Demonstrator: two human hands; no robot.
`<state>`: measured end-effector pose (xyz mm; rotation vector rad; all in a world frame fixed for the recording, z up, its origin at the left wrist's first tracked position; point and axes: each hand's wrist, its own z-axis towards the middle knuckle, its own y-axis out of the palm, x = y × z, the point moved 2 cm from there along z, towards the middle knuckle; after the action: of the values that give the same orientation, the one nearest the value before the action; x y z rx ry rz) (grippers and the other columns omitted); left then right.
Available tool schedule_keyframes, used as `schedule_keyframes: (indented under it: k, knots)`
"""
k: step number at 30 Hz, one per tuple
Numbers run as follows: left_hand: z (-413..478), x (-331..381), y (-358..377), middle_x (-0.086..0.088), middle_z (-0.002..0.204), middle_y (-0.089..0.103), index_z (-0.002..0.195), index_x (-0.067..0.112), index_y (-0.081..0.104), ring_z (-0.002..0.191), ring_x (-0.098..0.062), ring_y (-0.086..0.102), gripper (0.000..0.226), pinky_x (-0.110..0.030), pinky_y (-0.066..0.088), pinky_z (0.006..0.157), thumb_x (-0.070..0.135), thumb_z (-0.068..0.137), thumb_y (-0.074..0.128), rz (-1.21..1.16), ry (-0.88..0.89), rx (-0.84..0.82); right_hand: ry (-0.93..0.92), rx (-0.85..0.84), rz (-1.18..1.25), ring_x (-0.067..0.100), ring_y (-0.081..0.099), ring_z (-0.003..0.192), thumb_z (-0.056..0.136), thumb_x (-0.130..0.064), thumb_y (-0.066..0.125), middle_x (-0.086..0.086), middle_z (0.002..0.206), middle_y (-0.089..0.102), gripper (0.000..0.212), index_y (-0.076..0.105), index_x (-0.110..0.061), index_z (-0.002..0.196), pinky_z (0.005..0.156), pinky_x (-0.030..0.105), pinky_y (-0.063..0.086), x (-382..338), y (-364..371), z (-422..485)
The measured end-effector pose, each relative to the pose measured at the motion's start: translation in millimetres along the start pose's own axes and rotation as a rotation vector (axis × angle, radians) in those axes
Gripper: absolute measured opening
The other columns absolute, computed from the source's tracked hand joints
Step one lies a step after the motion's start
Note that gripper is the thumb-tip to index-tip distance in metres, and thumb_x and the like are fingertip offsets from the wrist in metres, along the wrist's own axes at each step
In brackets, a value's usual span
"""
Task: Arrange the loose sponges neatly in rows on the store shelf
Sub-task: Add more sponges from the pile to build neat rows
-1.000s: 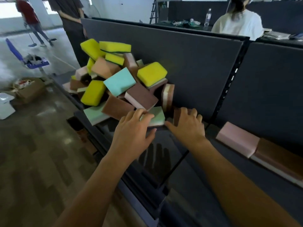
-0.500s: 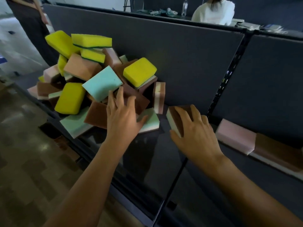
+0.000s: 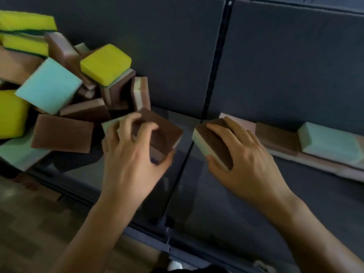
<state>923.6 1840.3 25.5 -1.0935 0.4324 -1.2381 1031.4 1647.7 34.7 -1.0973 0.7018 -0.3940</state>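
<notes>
A loose heap of sponges [image 3: 59, 89], yellow, mint, pink and brown, fills the left of the dark shelf [image 3: 189, 184]. My left hand [image 3: 132, 154] grips a brown-topped sponge [image 3: 165, 129] at the heap's right edge. My right hand [image 3: 242, 152] holds another brown sponge with a pale underside [image 3: 208, 142] just right of the shelf's divider line. Against the back panel to the right lies a row of sponges: a pink one [image 3: 242, 121], a brown one [image 3: 275, 136] and a mint one [image 3: 329, 142].
A dark grey back panel [image 3: 177, 46] stands behind the shelf, split by a black slotted upright [image 3: 216, 56]. The shelf's front edge [image 3: 149, 241] runs diagonally below my arms. Brown patterned floor [image 3: 39, 223] lies at the lower left.
My left hand has closed on a brown sponge and pulled it out of the heap. My right hand has carried its brown sponge rightward, up to the row. The view has swung down and right.
</notes>
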Motion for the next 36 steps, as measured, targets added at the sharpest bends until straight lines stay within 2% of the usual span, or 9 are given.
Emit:
schedule_keyframes:
  k: [4, 7, 10, 17, 20, 23, 29, 33, 36]
  knots:
    - [-27.2, 51.6, 23.8, -0.010, 0.138, 0.044, 0.116, 0.018, 0.059, 0.124, -0.039, 0.040, 0.054, -0.047, 0.041, 0.093, 0.048, 0.072, 0.070, -0.128, 0.143, -0.092, 0.088, 0.037, -0.029, 0.023, 0.048, 0.124, 0.084, -0.043, 0.064, -0.003, 0.150, 0.038, 0.065, 0.042, -0.028, 0.143, 0.095, 0.040, 0.049, 33.5, -20.0, -43.0]
    - [-39.5, 86.6, 39.1, -0.009, 0.137, 0.045, 0.116, 0.016, 0.059, 0.124, -0.034, 0.039, 0.054, -0.034, 0.034, 0.095, 0.049, 0.074, 0.069, -0.209, 0.214, -0.143, 0.174, 0.051, -0.059, 0.021, 0.046, 0.129, 0.084, -0.044, 0.065, -0.006, 0.153, 0.034, 0.065, 0.040, -0.032, 0.143, 0.097, 0.040, 0.049, 61.4, -36.2, -76.6]
    - [-47.7, 117.2, 50.9, -0.008, 0.136, 0.046, 0.114, 0.014, 0.060, 0.123, -0.032, 0.040, 0.053, -0.030, 0.035, 0.094, 0.047, 0.074, 0.070, -0.265, 0.256, -0.171, 0.235, 0.068, -0.062, 0.022, 0.047, 0.126, 0.081, -0.042, 0.068, -0.009, 0.153, 0.034, 0.067, 0.041, -0.034, 0.142, 0.092, 0.040, 0.049, 84.3, -50.6, -106.7]
    - [-65.8, 169.9, 78.2, -0.007, 0.142, 0.041, 0.120, 0.016, 0.055, 0.135, -0.032, 0.034, 0.063, -0.040, 0.041, 0.101, 0.048, 0.069, 0.073, -0.304, 0.309, -0.315, 0.264, 0.036, -0.067, 0.015, 0.045, 0.129, 0.078, -0.047, 0.071, -0.013, 0.156, 0.030, 0.073, 0.040, -0.036, 0.143, 0.091, 0.035, 0.048, 124.8, -68.8, -157.5]
    - [-68.6, 183.9, 81.7, -0.009, 0.144, 0.040, 0.122, 0.015, 0.052, 0.140, -0.038, 0.029, 0.066, -0.058, 0.032, 0.109, 0.047, 0.068, 0.072, -0.254, 0.307, -0.332, 0.247, 0.047, -0.041, 0.016, 0.045, 0.131, 0.077, -0.045, 0.073, -0.012, 0.157, 0.031, 0.073, 0.042, -0.033, 0.142, 0.092, 0.038, 0.051, 139.4, -75.1, -169.7]
    - [-68.2, 199.5, 78.2, -0.011, 0.145, 0.041, 0.122, 0.013, 0.054, 0.142, -0.039, 0.026, 0.064, -0.063, 0.025, 0.112, 0.043, 0.069, 0.075, -0.226, 0.351, -0.313, 0.206, 0.045, -0.024, 0.018, 0.045, 0.131, 0.077, -0.044, 0.073, -0.010, 0.156, 0.033, 0.073, 0.043, -0.030, 0.142, 0.094, 0.039, 0.051, 151.2, -81.0, -178.1]
    - [-71.3, 239.7, 82.7, -0.014, 0.145, 0.043, 0.130, 0.010, 0.051, 0.142, -0.035, 0.030, 0.061, -0.058, 0.038, 0.107, 0.035, 0.077, 0.070, -0.266, 0.616, -0.320, 0.097, 0.016, 0.026, 0.016, 0.043, 0.135, 0.080, -0.041, 0.074, -0.007, 0.157, 0.033, 0.072, 0.045, -0.024, 0.143, 0.099, 0.040, 0.048, 165.0, -87.0, -183.4]
    - [-72.3, 253.7, 85.4, -0.012, 0.147, 0.042, 0.137, 0.015, 0.042, 0.141, -0.031, 0.034, 0.069, -0.054, 0.040, 0.106, 0.032, 0.078, 0.073, -0.270, 0.642, -0.335, 0.055, 0.008, 0.078, 0.012, 0.043, 0.134, 0.080, -0.039, 0.074, -0.010, 0.155, 0.036, 0.068, 0.048, -0.022, 0.140, 0.101, 0.035, 0.046, 173.7, -91.6, -186.6]
    - [-72.9, 262.1, 84.8, -0.010, 0.144, 0.046, 0.133, 0.014, 0.049, 0.139, -0.031, 0.037, 0.062, -0.050, 0.040, 0.106, 0.029, 0.079, 0.074, -0.277, 0.694, -0.306, 0.009, -0.019, 0.105, 0.012, 0.041, 0.136, 0.078, -0.037, 0.073, -0.011, 0.155, 0.035, 0.067, 0.049, -0.022, 0.138, 0.102, 0.039, 0.044, 179.0, -91.6, -189.0]
